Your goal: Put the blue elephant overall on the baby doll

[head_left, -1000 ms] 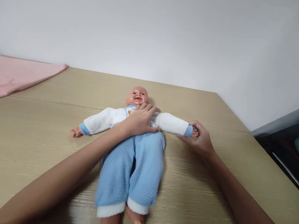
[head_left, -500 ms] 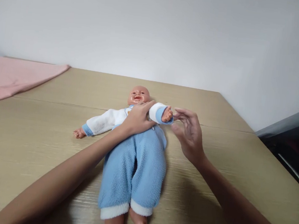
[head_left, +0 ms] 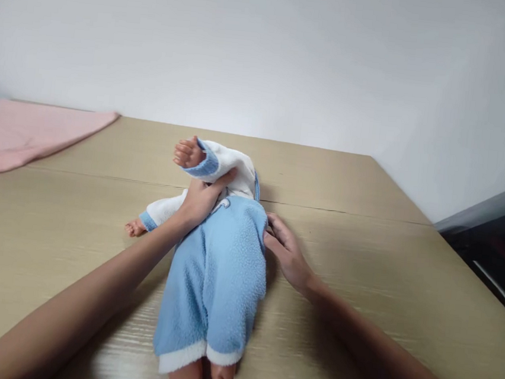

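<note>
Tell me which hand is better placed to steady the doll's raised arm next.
Probably the left hand: its thumb is at the raised arm, while the right hand is beside the blue trousers.

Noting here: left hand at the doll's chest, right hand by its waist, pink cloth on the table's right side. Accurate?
Not entirely: the head view shows the pink cloth on the left side of the table. The left hand at the doll's chest and right hand by its waist stand as stated.

On the doll (head_left: 226,228), I record light-blue trousers (head_left: 235,271) with white hems (head_left: 180,358), and white sleeves (head_left: 234,157) with blue cuffs (head_left: 205,164). I also note plain pink cloth (head_left: 39,130), light-brown streaked worktop (head_left: 362,254), pale grey wall (head_left: 265,54).
</note>
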`<state>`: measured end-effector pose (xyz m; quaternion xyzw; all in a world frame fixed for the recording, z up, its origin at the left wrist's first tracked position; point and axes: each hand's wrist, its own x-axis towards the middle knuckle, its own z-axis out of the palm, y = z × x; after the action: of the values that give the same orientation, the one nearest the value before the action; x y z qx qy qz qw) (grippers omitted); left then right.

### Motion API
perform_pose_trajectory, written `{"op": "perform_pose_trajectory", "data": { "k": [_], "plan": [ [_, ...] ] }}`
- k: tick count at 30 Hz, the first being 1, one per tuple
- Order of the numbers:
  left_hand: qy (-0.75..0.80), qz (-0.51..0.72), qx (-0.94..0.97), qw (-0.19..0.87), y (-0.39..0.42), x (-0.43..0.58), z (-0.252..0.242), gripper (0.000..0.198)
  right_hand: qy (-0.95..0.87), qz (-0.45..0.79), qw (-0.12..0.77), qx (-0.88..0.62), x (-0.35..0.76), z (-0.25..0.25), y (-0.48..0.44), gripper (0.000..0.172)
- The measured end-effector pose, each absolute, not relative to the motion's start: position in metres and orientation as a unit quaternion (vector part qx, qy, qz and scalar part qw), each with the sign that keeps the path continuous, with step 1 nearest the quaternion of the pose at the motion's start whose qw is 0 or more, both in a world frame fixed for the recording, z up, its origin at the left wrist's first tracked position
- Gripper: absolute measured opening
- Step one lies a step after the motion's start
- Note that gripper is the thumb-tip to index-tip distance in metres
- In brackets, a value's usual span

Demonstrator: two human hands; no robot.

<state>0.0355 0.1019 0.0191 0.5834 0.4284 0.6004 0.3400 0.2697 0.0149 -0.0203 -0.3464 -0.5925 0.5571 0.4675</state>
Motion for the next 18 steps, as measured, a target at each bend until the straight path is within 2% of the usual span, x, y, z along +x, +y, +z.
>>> {"op": "perform_pose_trajectory", "data": {
  "k": [3, 7, 13, 18],
  "plan": [
    [0.392, 0.645, 0.533, 0.382, 0.103, 0.027, 0.014, 0.041, -0.547, 0.566, 0.509, -0.348, 0.253, -0.021, 0.021, 0.030],
    [0.327, 0.675, 0.460, 0.475, 0.101, 0.021, 0.014, 0.049, -0.511, 0.573, 0.550, -0.329, 0.228, -0.021, 0.043, 0.038],
    [0.302, 0.674, 0.368, 0.565, 0.089, 0.016, 0.020, 0.052, -0.532, 0.571, 0.537, -0.320, 0.198, -0.015, 0.065, 0.049],
    [0.301, 0.688, 0.301, 0.588, 0.087, 0.009, 0.019, 0.053, -0.582, 0.552, 0.508, -0.314, 0.196, -0.017, 0.052, 0.048]
  ]
}}
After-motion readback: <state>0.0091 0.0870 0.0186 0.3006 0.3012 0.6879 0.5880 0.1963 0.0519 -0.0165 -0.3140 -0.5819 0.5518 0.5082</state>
